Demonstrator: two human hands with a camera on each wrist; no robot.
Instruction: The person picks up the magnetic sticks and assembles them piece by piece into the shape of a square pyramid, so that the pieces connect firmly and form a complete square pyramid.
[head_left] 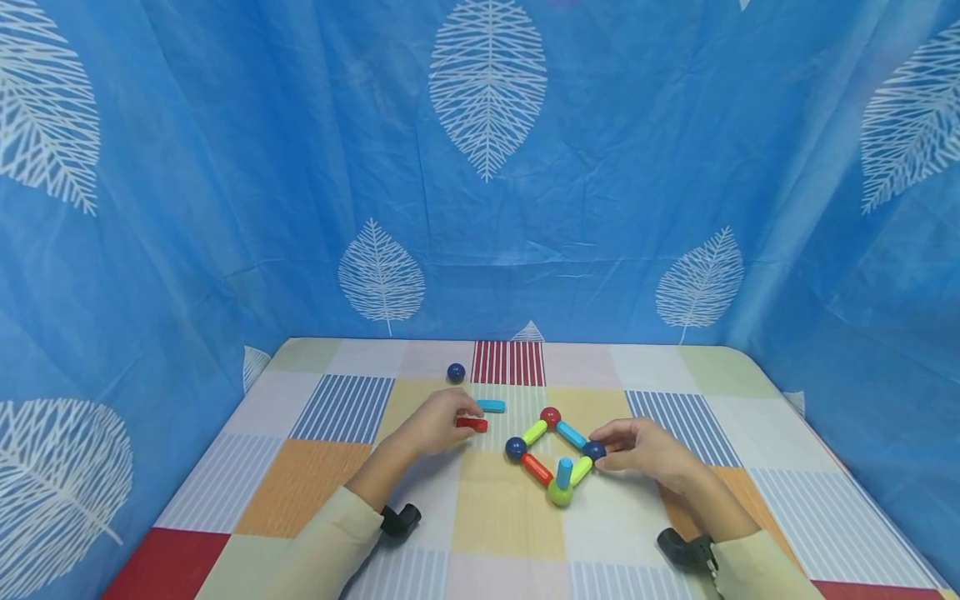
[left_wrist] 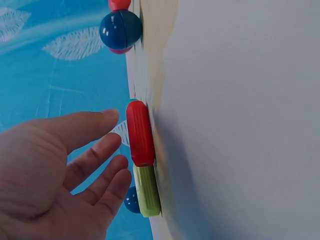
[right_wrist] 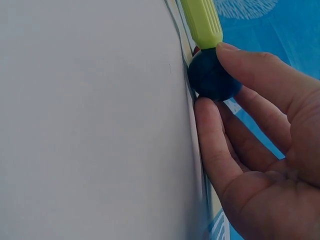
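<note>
The diamond frame seems best steadied by the right hand, which pinches its right corner; the left hand, empty, fingers loosely parted, should take the red rod just beside them at mid-length: it lies flat, long axis left to right, one end towards the frame

booth of blue leaf-print curtains
</note>
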